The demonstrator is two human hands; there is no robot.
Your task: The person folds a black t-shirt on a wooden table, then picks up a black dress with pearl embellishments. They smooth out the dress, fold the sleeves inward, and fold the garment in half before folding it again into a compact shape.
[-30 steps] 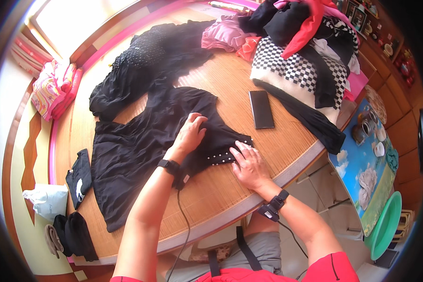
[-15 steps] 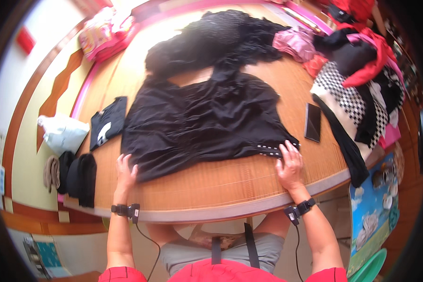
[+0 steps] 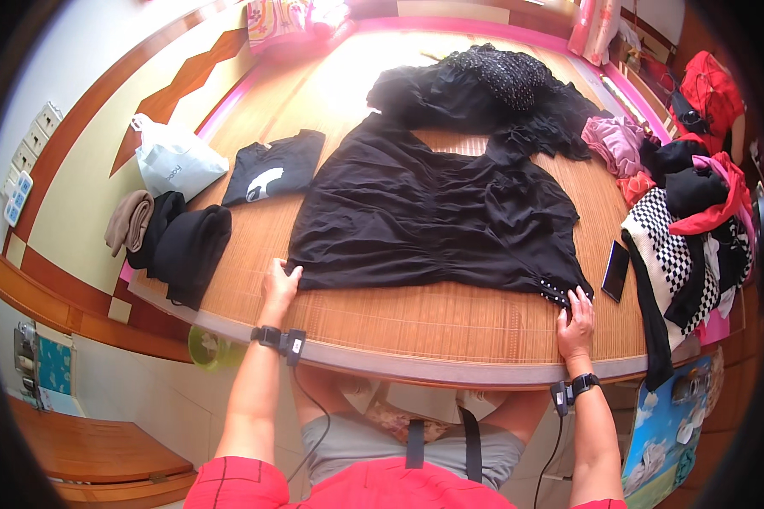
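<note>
A black ruched garment (image 3: 416,225) lies spread flat in front of me, its near edge running roughly straight between my hands. My left hand (image 3: 280,284) is closed at its near left corner, the thumb against the cloth. My right hand (image 3: 577,327) rests on the near right corner with fingers stretched out, beside a short strip of small pale fastenings (image 3: 553,293). Beyond, a black sheer garment with a glittering part (image 3: 509,81) lies heaped and touches the ruched one; whether they are joined I cannot tell.
Left are a folded black T-shirt (image 3: 272,170), a white plastic bag (image 3: 176,157) and rolled dark clothes (image 3: 197,250). At right lie a phone (image 3: 615,270) and a heap of clothes with a checked piece (image 3: 666,246). The mat-covered bed's near edge (image 3: 433,371) curves before me.
The view has turned, so everything sits further right in it. My left hand has gone from fingers spread beside the cloth to closed at its corner. The near edge now lies straighter.
</note>
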